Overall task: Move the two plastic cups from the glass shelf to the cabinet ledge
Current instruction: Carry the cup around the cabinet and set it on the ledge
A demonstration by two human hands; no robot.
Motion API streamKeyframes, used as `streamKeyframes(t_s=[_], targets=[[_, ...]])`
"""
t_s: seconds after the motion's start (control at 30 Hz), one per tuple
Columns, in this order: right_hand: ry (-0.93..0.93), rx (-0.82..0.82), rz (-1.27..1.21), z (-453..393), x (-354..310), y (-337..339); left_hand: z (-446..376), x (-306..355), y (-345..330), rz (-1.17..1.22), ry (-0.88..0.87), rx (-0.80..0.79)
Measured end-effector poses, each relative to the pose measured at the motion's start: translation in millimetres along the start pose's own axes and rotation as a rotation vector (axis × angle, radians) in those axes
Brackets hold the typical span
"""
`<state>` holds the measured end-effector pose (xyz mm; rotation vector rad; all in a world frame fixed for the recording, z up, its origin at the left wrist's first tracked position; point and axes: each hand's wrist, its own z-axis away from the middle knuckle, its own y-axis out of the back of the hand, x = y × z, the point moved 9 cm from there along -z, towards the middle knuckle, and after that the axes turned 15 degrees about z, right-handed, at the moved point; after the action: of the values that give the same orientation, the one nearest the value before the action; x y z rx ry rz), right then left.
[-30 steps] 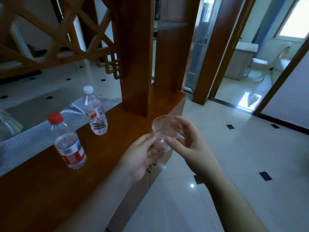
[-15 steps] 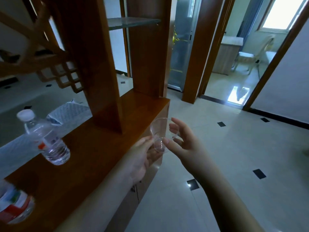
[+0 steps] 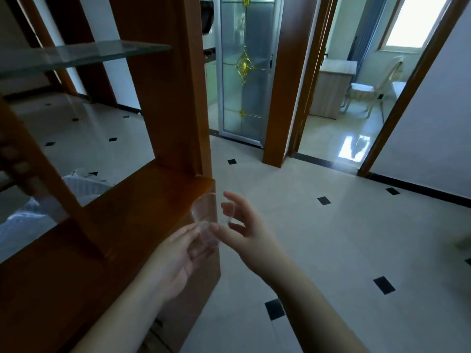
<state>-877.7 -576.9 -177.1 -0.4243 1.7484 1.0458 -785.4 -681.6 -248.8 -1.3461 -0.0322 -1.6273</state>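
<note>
A clear plastic cup (image 3: 204, 215) is tilted in the air just off the end corner of the wooden cabinet ledge (image 3: 153, 200). My left hand (image 3: 178, 253) grips its base from below. My right hand (image 3: 244, 230) pinches its upper side, thumb on the wall and fingers spread behind the rim. A clear edge shows between my right fingers; I cannot tell whether this is one cup or two nested cups. The glass shelf (image 3: 89, 53) hangs above the ledge at upper left and looks bare.
A thick wooden post (image 3: 175, 98) stands on the ledge beside the hands, with lattice woodwork (image 3: 33, 169) at the left. Tiled floor (image 3: 331, 238) spreads to the right. A glass door (image 3: 244, 72) and an open doorway with a chair (image 3: 369, 85) lie beyond.
My view has swung right, so both water bottles have left the frame. My hands hold the cup as before, now at the ledge's end corner, and the glass shelf has come into view.
</note>
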Motion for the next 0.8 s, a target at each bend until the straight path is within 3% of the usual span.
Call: streamKeyframes(t_s=[0.4, 0.8], targets=[[0.029, -0.076, 0.054, -94, 14, -27, -78, 34, 33, 0.068, -0.055, 0.124], [0.05, -0.148, 0.156, -176, 32, -80, -141, 65, 79, 0.065, -0.058, 0.147]])
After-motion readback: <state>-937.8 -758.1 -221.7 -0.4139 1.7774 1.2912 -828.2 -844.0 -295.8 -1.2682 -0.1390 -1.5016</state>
